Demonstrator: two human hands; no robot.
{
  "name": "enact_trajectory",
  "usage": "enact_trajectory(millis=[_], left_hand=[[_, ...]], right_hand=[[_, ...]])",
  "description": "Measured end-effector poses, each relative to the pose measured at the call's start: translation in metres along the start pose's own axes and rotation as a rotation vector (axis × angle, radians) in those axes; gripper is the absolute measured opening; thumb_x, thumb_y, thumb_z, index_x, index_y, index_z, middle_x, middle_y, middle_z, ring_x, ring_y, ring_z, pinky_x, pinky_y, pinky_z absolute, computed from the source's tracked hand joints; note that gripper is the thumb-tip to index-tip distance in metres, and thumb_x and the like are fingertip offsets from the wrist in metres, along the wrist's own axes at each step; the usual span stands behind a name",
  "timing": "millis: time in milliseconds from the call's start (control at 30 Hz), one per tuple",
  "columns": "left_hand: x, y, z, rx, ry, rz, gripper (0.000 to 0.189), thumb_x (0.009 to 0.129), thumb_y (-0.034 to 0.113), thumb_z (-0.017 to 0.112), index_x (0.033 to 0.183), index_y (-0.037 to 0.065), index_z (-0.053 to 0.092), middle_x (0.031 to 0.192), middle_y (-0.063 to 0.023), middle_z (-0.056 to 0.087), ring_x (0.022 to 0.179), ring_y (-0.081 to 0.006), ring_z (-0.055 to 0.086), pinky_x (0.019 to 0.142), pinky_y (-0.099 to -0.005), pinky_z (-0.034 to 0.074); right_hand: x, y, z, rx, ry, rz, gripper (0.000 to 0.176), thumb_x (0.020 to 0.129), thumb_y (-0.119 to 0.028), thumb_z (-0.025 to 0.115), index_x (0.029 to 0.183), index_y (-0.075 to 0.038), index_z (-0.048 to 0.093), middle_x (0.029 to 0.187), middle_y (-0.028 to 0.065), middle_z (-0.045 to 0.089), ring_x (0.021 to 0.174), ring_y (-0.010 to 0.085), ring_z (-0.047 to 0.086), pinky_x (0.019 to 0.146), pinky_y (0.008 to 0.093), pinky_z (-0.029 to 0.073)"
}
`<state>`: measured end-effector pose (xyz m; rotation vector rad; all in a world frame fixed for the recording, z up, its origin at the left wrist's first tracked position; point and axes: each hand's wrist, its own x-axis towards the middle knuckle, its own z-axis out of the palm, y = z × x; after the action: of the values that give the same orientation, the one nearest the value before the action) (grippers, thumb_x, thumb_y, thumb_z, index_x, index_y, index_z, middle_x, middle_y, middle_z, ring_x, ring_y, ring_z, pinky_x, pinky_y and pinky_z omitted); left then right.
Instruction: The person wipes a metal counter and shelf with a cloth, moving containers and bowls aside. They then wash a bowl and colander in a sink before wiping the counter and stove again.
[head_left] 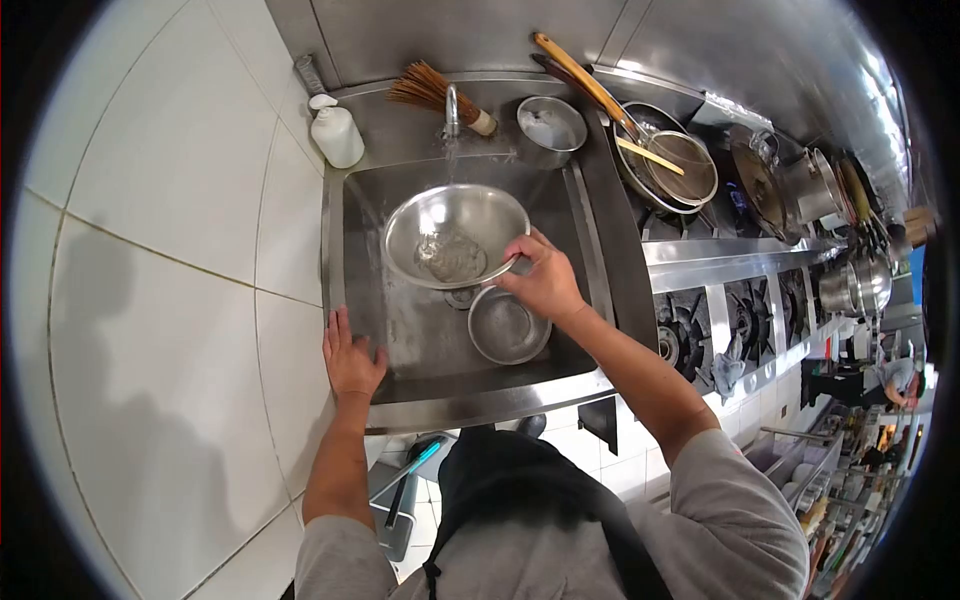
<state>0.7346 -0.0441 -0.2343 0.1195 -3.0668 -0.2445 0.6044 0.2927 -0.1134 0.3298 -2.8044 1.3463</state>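
My right hand (545, 275) grips the rim of a wide metal bowl (410, 235), thumb and fingers pinched on its right side. Some water lies in the bottom of the bowl, which is held under the faucet (452, 112) with a thin stream running from it. Below it in the sink (410, 350) sits a smaller round metal bowl (510, 325), partly covered by the right hand and the larger bowl. My left hand (352, 358) rests at the sink's left front edge, fingers stretched and apart, holding nothing.
Behind the sink are a white pump bottle (338, 137), a bristle brush (440, 95) and a metal pot (552, 128). To the right, a wok (632, 180) carries a strainer (680, 165) on the stove. Another person (895, 380) stands far right.
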Motion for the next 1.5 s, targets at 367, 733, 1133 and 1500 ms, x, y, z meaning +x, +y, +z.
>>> enact_trajectory(millis=[367,733,1133,1500], left_hand=[[0.001,-0.002,0.006,-0.027,0.054,0.037,0.03,0.079,0.03,0.075,0.095,0.006,0.079,0.168,-0.0158,0.026,0.154,-0.0344,0.024,0.125,-0.0466,0.021],[0.002,0.004,0.001,-0.023,0.044,0.028,0.03,0.079,0.03,0.075,0.095,0.005,0.079,0.167,-0.0153,0.028,0.153,-0.0345,0.025,0.124,-0.0463,0.023],[0.001,0.01,0.004,0.03,0.056,0.093,0.039,0.082,0.039,0.075,0.098,0.004,0.079,0.165,-0.0176,0.03,0.153,-0.0362,0.027,0.123,-0.048,0.023],[-0.099,0.058,0.006,-0.202,-0.323,0.32,0.065,0.068,0.047,0.087,0.114,0.005,0.07,0.139,-0.019,0.06,0.12,-0.0392,0.06,0.102,-0.0555,0.041]], right_hand=[[0.067,0.04,-0.015,0.017,-0.054,0.31,0.053,0.074,-0.045,0.089,0.099,-0.002,0.071,0.082,0.0118,0.07,0.08,0.0186,0.067,0.074,0.0358,0.054],[0.043,0.051,0.009,0.005,0.129,0.035,0.051,0.064,-0.042,0.095,0.094,-0.008,0.071,0.09,0.0121,0.072,0.088,0.0294,0.071,0.082,0.0388,0.056],[-0.031,0.082,0.026,0.629,0.436,0.442,0.04,0.072,-0.025,0.093,0.086,-0.004,0.062,0.083,0.0042,0.066,0.077,0.0127,0.058,0.072,0.0293,0.049],[-0.147,0.036,0.018,0.495,0.285,0.2,0.039,0.071,-0.019,0.092,0.094,-0.005,0.065,0.103,0.009,0.062,0.097,0.0207,0.063,0.087,0.033,0.051]])
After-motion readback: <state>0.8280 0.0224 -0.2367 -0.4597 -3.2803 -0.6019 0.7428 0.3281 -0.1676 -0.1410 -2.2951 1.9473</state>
